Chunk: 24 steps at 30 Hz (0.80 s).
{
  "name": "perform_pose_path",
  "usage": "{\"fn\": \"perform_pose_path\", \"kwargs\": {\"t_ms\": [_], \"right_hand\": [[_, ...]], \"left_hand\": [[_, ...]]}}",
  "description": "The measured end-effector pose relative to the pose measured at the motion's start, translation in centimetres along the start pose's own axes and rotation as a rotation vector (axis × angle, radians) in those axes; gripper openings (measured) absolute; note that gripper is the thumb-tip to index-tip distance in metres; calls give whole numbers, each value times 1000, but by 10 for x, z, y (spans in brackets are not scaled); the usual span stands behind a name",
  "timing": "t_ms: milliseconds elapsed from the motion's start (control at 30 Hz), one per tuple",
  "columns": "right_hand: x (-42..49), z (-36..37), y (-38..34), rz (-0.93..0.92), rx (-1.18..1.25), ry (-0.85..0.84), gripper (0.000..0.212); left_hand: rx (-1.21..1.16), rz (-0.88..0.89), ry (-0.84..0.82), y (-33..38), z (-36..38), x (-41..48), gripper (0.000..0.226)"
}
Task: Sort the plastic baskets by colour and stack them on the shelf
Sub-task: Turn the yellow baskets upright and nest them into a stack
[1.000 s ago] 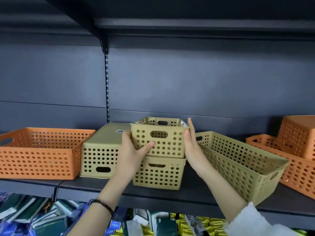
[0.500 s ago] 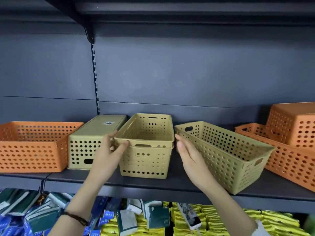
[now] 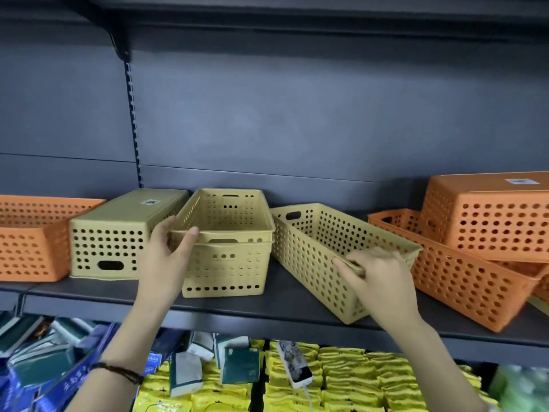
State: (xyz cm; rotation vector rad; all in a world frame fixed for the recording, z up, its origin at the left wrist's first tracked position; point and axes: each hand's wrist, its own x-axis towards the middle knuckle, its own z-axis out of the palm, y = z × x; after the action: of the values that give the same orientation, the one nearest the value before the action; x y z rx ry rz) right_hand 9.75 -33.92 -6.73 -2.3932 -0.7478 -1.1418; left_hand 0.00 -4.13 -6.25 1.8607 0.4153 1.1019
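Two tan baskets sit nested as a stack [image 3: 225, 251] in the middle of the dark shelf [image 3: 237, 307]. My left hand [image 3: 167, 254] grips the stack's front left rim corner. To its right lies a single tan basket [image 3: 315, 251], set at an angle. My right hand [image 3: 377, 281] is closed on that basket's near end rim. An upturned tan basket [image 3: 113, 233] stands left of the stack. An orange basket [image 3: 32, 236] is at the far left. At the right an orange basket [image 3: 463, 278] carries an upturned orange basket [image 3: 493, 215].
The shelf above [image 3: 297, 13] overhangs the baskets. A slotted upright [image 3: 133, 123] runs down the back panel. Below the shelf lie yellow packets [image 3: 341, 382], green and blue boxes [image 3: 44, 352], and a white device with a cable [image 3: 294, 365].
The upper tan basket has dropped fully into the lower one. My right hand left the stack and moved right onto the angled tan basket's near end. My left hand stayed on the stack.
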Motion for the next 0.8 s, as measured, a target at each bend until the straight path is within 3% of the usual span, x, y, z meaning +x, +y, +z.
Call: {"fn": "perform_pose_path", "kwargs": {"t_ms": [67, 167, 267, 333, 433, 500, 567, 667, 800], "right_hand": [[2, 5, -9, -5, 10, 26, 33], [0, 12, -25, -69, 62, -27, 35], [-6, 13, -27, -146, 378, -51, 33], [-12, 7, -19, -145, 611, 94, 29], [-23, -1, 4, 37, 682, 329, 26], [-30, 2, 21, 294, 717, 257, 35], [-35, 10, 37, 445, 792, 78, 51], [-37, 20, 49, 444, 943, -20, 57], [-29, 15, 48, 387, 955, 47, 37]], "left_hand": [[135, 52, 67, 1, 7, -7, 54], [366, 343, 185, 13, 26, -33, 47], [378, 607, 22, 25, 55, -69, 40], [311, 663, -159, 29, 78, -92, 41], [157, 509, -301, 35, 104, -116, 50], [41, 357, -326, 36, 118, -122, 53], [-66, 290, -377, 36, 128, -122, 59], [-110, 280, -398, 35, 135, -120, 56], [-140, 270, -370, 36, 138, -110, 40]]}}
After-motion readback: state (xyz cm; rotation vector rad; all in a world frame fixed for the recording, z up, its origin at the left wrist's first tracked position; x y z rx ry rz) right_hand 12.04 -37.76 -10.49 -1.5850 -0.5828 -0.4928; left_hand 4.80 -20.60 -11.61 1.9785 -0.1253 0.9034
